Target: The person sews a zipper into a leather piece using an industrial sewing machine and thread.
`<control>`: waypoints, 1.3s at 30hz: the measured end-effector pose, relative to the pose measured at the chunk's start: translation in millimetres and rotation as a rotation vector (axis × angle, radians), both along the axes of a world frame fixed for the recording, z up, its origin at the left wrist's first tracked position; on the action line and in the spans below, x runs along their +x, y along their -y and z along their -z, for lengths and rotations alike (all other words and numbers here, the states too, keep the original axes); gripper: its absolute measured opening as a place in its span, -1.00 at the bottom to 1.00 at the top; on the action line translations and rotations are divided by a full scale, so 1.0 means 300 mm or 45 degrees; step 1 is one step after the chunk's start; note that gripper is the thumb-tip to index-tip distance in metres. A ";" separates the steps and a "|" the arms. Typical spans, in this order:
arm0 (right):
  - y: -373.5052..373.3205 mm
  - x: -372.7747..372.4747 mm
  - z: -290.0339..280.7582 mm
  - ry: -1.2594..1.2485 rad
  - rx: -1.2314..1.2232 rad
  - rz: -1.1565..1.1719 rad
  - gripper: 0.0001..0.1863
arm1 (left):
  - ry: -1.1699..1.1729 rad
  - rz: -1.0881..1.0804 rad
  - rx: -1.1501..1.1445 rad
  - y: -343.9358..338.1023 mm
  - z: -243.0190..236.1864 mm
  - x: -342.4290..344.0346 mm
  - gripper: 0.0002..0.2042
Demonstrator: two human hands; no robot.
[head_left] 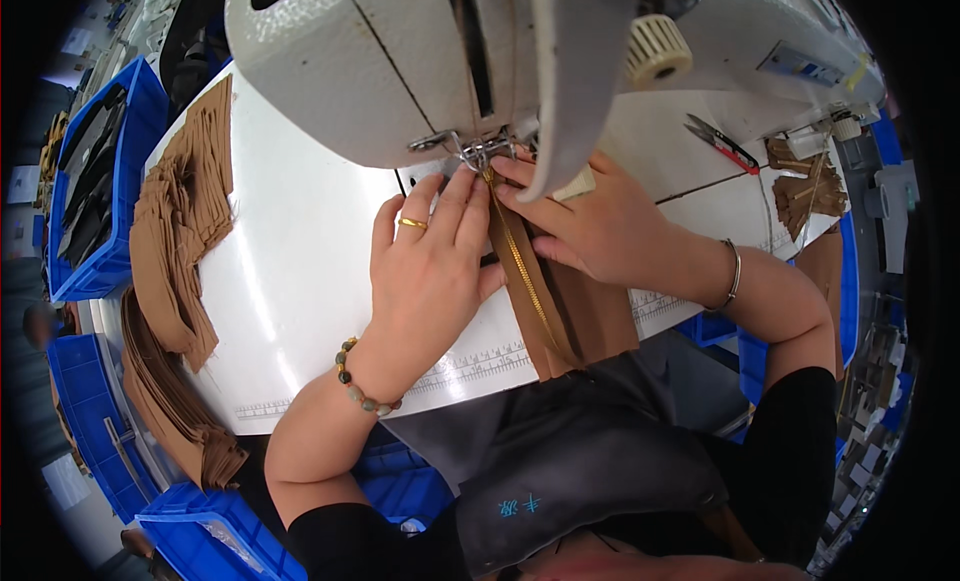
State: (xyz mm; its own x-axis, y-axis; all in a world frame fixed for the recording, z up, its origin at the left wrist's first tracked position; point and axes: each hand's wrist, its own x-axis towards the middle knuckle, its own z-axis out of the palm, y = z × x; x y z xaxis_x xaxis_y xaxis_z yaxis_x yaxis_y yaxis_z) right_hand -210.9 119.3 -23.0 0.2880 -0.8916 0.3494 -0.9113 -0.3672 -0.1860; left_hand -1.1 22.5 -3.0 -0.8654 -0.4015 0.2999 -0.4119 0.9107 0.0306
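The white sewing machine (pixel 390 71) hangs over the white table (pixel 280 301), its metal presser foot (pixel 478 153) at the top of a brown fabric piece (pixel 605 326) with a gold zipper (pixel 530 286) running along it toward me. My left hand (pixel 425 266) lies just left of the zipper, fingers extended with their tips beside the foot and the thumb at the fabric. My right hand (pixel 610 226) rests over the fabric on the right, index and middle fingers reaching the foot, thumb lower down on the piece. Both hands' fingertips partly touch the work; the needle point is hard to make out.
Brown fabric stacks (pixel 180 231) lie at the table's left, with more hanging below (pixel 170 401). Red-handled thread snips (pixel 730 151) and brown scraps (pixel 805 196) are at right. Blue bins (pixel 75 271) flank the table, one holding dark pieces (pixel 95 171).
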 end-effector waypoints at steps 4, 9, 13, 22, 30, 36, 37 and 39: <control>0.009 -0.002 -0.001 -0.018 -0.009 -0.006 -0.50 | -0.006 -0.006 -0.008 0.004 -0.001 -0.001 -0.32; -0.011 0.009 -0.004 -0.052 -0.067 -0.001 -0.55 | -0.045 0.008 0.024 -0.002 0.004 0.000 -0.29; -0.080 0.039 -0.013 -0.114 -0.170 0.025 -0.58 | -0.112 0.162 0.027 -0.007 0.011 0.013 -0.39; -0.315 0.121 -0.002 0.104 -0.082 -0.385 -0.66 | -0.064 0.229 -0.177 -0.089 0.013 0.047 -0.50; -0.346 0.148 0.044 0.074 -0.221 -0.335 -0.64 | -0.048 0.179 -0.140 -0.221 0.010 0.102 -0.61; -0.348 0.152 0.052 0.076 -0.229 -0.325 -0.61 | -0.072 0.169 -0.127 -0.231 0.022 0.099 -0.59; -0.350 0.152 0.053 0.076 -0.228 -0.326 -0.61 | -0.084 0.166 -0.126 -0.231 0.022 0.099 -0.59; -0.352 0.152 0.054 0.061 -0.206 -0.325 -0.58 | -0.079 0.169 -0.108 -0.231 0.024 0.098 -0.58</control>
State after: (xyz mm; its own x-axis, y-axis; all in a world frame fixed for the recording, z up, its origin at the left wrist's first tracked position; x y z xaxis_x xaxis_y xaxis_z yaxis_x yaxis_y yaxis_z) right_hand -165.3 224.9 -39.2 0.4754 -0.7244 0.4993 -0.7774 -0.6115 -0.1470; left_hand 28.4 91.9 -10.2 -0.8879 -0.2558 0.3823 -0.2875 0.9574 -0.0271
